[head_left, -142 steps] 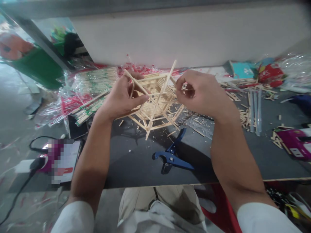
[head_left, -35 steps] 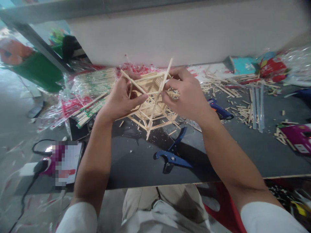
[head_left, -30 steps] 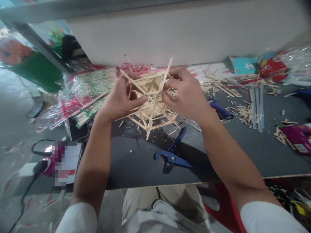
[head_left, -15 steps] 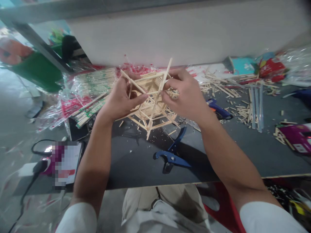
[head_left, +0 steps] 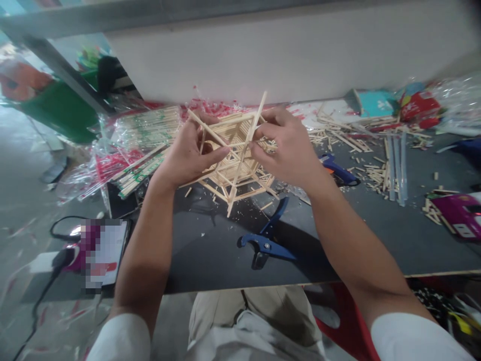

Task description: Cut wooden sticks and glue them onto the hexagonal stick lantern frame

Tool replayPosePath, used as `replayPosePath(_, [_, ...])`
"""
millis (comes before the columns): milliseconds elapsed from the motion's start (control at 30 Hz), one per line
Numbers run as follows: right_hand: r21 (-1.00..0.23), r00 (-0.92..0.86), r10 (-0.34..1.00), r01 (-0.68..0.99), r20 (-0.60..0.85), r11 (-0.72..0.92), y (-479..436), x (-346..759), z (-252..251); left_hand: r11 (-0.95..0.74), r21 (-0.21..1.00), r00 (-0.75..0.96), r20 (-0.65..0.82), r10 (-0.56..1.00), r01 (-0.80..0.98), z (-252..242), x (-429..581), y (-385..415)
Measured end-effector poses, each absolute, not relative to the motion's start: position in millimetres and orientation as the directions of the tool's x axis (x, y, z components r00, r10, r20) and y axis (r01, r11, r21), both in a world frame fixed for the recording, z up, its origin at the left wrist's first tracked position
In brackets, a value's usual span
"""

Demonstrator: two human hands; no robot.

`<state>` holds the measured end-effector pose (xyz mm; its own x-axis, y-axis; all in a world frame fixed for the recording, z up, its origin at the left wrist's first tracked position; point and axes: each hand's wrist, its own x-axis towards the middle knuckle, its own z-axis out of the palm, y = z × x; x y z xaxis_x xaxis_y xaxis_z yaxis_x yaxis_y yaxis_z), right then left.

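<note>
A lattice frame of pale wooden sticks (head_left: 240, 173) is held up above the dark table, tilted so that its many-sided layers show. My left hand (head_left: 191, 153) grips its left side, thumb pressed on a slanting stick. On the right side my right hand (head_left: 283, 143) pinches the frame by a long stick (head_left: 259, 113) that juts up past the rim. The fingertips of both hands are partly hidden behind the sticks. Below the frame a blue cutter (head_left: 266, 244) lies on the table with its handles apart.
Green-marked stick bundles (head_left: 146, 130) in clear plastic lie at the left. A blue glue gun (head_left: 338, 169), cut stick pieces (head_left: 378, 175) and clear glue sticks (head_left: 397, 168) are at the right. A phone (head_left: 110, 250) is at the near left of the dark table (head_left: 210, 265).
</note>
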<state>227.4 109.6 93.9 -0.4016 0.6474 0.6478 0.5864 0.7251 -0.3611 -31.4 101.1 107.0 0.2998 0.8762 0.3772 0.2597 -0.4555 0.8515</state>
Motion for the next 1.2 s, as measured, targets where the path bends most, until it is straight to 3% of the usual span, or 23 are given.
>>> replayPosePath(333, [-0.31,-0.405,0.58,0.559,0.707,0.769,86.1,271.3,139.9,-0.446,0.844,0.319,0.352,0.88,0.299,109.9,-37.3,101.7])
replayPosePath(433, [-0.455,-0.178,0.609,0.515,0.773,0.727,74.8,284.4,154.1,-0.457,0.842,0.338,0.358,0.871,0.286,110.6,-37.0,102.1])
replayPosePath(533, [-0.536,0.099,0.544,0.39,0.833,0.749,73.1,288.5,157.9,-0.454,0.853,0.348,0.357,0.867,0.256,110.9,-36.4,102.9])
replayPosePath(633, [-0.592,0.173,0.566,0.254,0.806,0.765,81.6,286.0,155.1,-0.452,0.865,0.364,0.358,0.86,0.219,109.9,-36.9,104.1])
replayPosePath(800, [-0.695,0.126,0.692,-0.021,0.711,0.718,112.5,279.2,135.4,-0.411,0.891,0.387,0.316,0.866,0.194,106.1,-39.9,106.3])
replayPosePath(933, [-0.772,-0.012,0.773,-0.066,0.634,0.632,132.7,279.9,111.0,-0.408,0.889,0.362,0.317,0.877,0.209,103.5,-42.2,108.2])
replayPosePath(1200, [-0.823,-0.117,0.82,-0.183,0.561,0.537,146.8,284.8,79.8,-0.429,0.87,0.339,0.338,0.878,0.244,104.3,-42.9,109.6])
